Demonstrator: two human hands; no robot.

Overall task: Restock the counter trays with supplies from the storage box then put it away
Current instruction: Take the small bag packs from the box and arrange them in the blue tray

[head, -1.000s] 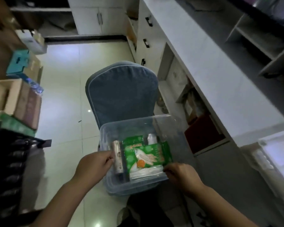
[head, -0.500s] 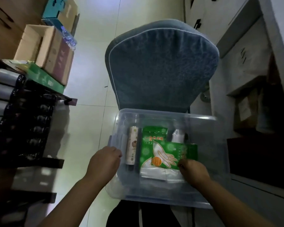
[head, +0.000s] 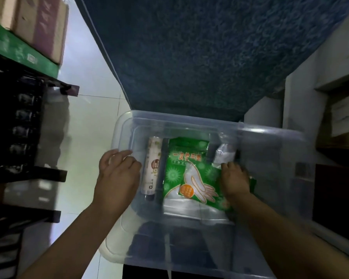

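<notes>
Cardboard boxes (head: 38, 23) stacked at ten o'clock. Left hand (head: 117, 174) grips clear storage box (head: 270, 129) by left rim, fingers curled over edge. Box at six o'clock, against blue chair (head: 210, 57). Inside: pale roll (head: 152, 168), green glove packet (head: 181, 164) just beside. Right hand (head: 235, 180) at four o'clock, fingers curled on packet's right edge.

Counted: 1 clear storage box (head: 270, 135). Inside it, 2 green glove packs (head: 199, 176), overlapping; 1 pale roll (head: 153, 164) by box's left wall; 1 white packet (head: 225, 156) toward box's back. My hands, 2: left hand (head: 117, 176), right hand (head: 235, 178). Behind box, 1 blue chair (head: 210, 57).
</notes>
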